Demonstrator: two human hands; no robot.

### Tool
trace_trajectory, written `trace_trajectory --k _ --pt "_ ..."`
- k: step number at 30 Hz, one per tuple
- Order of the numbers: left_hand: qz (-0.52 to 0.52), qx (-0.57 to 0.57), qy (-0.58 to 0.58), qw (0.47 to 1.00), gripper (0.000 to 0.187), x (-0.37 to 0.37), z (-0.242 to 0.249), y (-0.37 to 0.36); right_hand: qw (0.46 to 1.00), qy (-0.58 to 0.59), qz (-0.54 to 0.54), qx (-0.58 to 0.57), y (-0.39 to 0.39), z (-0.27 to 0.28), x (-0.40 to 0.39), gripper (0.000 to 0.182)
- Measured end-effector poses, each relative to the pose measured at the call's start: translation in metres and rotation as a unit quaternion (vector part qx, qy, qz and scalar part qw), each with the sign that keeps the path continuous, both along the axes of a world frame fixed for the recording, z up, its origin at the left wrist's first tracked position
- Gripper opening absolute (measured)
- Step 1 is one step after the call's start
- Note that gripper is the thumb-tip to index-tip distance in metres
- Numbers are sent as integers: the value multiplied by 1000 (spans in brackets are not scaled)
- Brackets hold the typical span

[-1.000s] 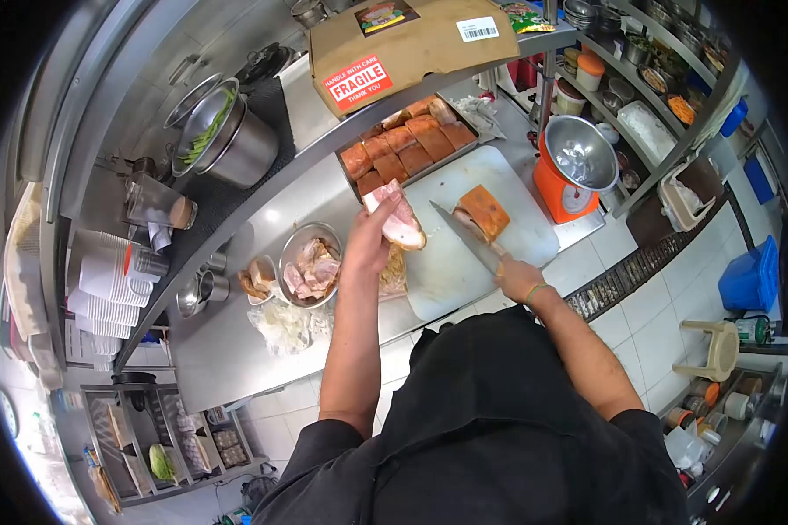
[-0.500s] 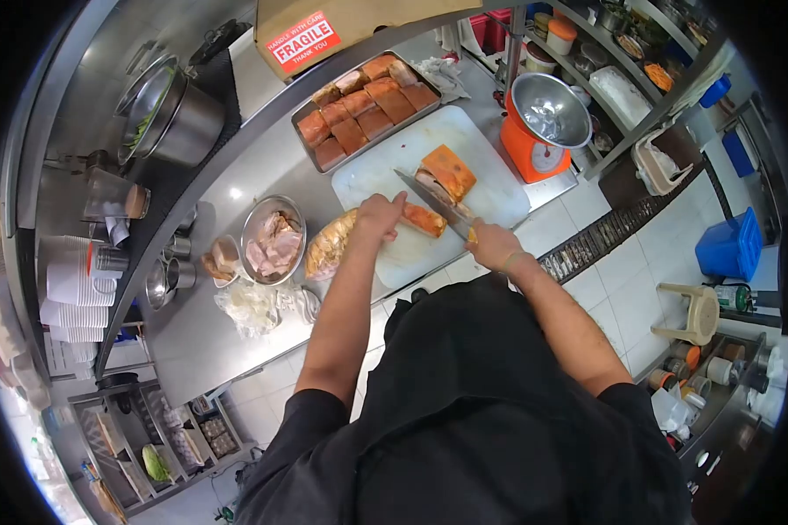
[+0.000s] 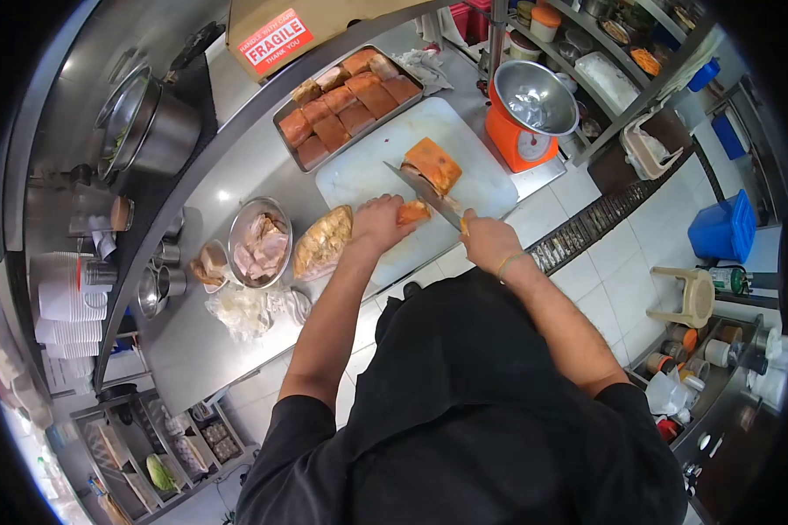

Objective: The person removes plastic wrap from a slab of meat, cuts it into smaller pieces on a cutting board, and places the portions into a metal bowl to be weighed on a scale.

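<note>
With the left hand [image 3: 375,223] pressing the meat piece [image 3: 414,211] flat and the right hand [image 3: 486,242] gripping the knife [image 3: 422,194] close beside those fingers, a slip on the cutting board [image 3: 368,171] could cut them.

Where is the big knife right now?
The knife is in the right hand, over the white cutting board, beside the meat piece under the left hand.

Commercial kitchen, steel counter [image 3: 236,175], tray of meat slabs [image 3: 348,94], orange scale [image 3: 524,114]
</note>
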State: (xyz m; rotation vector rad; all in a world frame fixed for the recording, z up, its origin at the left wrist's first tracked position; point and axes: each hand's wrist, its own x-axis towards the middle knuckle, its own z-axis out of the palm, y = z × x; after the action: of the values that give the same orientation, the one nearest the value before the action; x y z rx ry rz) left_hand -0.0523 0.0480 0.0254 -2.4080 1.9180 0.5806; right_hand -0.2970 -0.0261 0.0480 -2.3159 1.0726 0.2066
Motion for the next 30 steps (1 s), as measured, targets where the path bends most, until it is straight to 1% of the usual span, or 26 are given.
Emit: trace_trajectory --k 1,4,7,10,14,17,20,26,30 --pt "34 4 8 999 52 -2 -1 3 1000 -1 2 0 2 10 1 30" --pt "81 -30 17 996 51 -11 -7 10 1000 -4 14 -5 8 21 2 27" --pt "82 -83 18 993 51 -14 -14 13 1000 5 27 -10 16 30 -1 25" --pt "67 -75 25 995 51 -12 -19 9 999 17 34 -15 23 35 -2 20" --pt "81 -65 38 994 48 -14 -19 5 998 39 37 -20 28 39 1 16" --pt "84 -69 44 993 45 -15 -21 4 999 28 32 -12 30 43 3 17" --pt "77 -87 47 992 44 -15 -27 4 998 41 39 -2 27 48 10 17" --pt "78 -76 61 992 42 -12 -28 1 999 15 39 7 15 18 42 19" --pt "82 -77 68 991 43 -12 -35 2 998 22 55 2 9 23 42 20"
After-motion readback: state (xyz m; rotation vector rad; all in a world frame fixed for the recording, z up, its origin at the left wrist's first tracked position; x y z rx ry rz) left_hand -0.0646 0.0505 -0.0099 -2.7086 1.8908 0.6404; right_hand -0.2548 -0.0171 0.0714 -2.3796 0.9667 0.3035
